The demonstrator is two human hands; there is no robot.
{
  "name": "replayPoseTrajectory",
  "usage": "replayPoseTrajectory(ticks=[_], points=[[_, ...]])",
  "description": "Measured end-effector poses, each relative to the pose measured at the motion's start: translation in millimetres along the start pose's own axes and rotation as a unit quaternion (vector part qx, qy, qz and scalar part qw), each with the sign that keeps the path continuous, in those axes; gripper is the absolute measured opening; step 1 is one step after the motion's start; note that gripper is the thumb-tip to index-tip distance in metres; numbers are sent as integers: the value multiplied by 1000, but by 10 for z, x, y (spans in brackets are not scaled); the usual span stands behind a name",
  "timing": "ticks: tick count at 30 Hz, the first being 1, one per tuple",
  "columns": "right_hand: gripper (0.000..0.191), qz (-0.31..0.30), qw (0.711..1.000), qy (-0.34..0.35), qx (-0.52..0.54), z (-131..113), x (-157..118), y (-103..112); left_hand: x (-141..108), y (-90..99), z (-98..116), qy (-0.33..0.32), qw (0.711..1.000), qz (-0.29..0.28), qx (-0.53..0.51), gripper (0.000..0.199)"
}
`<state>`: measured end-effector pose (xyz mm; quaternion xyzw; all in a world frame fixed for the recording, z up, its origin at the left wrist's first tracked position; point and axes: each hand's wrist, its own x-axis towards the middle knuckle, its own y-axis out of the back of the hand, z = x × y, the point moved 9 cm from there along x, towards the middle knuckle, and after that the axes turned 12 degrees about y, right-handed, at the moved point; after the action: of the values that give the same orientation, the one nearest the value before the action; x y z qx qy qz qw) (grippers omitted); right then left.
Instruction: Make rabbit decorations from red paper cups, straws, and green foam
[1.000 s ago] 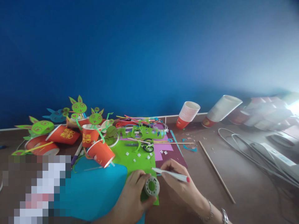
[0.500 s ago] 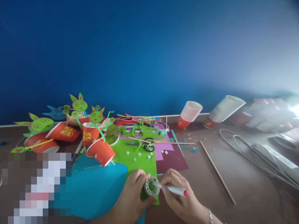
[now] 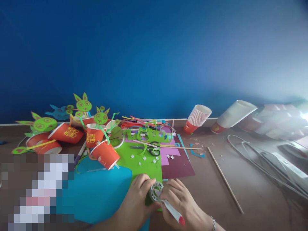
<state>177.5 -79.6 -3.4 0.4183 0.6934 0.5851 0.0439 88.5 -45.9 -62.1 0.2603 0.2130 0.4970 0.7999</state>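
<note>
My left hand [image 3: 138, 200] is closed round the side of a tape roll [image 3: 154, 192], a small pale ring with dark marks round its rim. The ring rests on green paper [image 3: 146, 171], which shows through its middle. Pinched in my right hand [image 3: 179, 200] is a white marker pen [image 3: 172, 210] with a red end. Its tip side reaches into the ring, and my fingers partly hide it. Scissors [image 3: 154, 149] with dark handles lie behind my hands, among green paper offcuts [image 3: 157, 133].
Red paper cups with green rabbit cutouts [image 3: 101, 118] stand and lie at left. Blue paper [image 3: 103, 189] spreads to my left. Stacked cups [image 3: 198, 117] stand against the wall. A wooden stick [image 3: 225, 179], cables and a power strip [image 3: 292, 165] lie at right.
My right hand has turned the pen so that its red end points down toward me. The tip side is now nearer the ring's right edge. My left hand keeps its hold.
</note>
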Motion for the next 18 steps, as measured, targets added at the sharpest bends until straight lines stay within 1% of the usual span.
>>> replayPoseTrajectory(ticks=[8,12,16,18], points=[[10,-42,998,29,-35,-40,-33,-102,12,-28,-8,11,1000,-18,-2,44],[12,-40,996,49,-67,-97,-23,-101,14,-43,-25,16,1000,-11,0,44],[17,-53,994,39,-84,-130,59,-63,12,-41,-30,16,1000,6,-5,43],[15,-64,993,39,-94,-147,115,-52,11,-43,-36,17,1000,9,-9,44]])
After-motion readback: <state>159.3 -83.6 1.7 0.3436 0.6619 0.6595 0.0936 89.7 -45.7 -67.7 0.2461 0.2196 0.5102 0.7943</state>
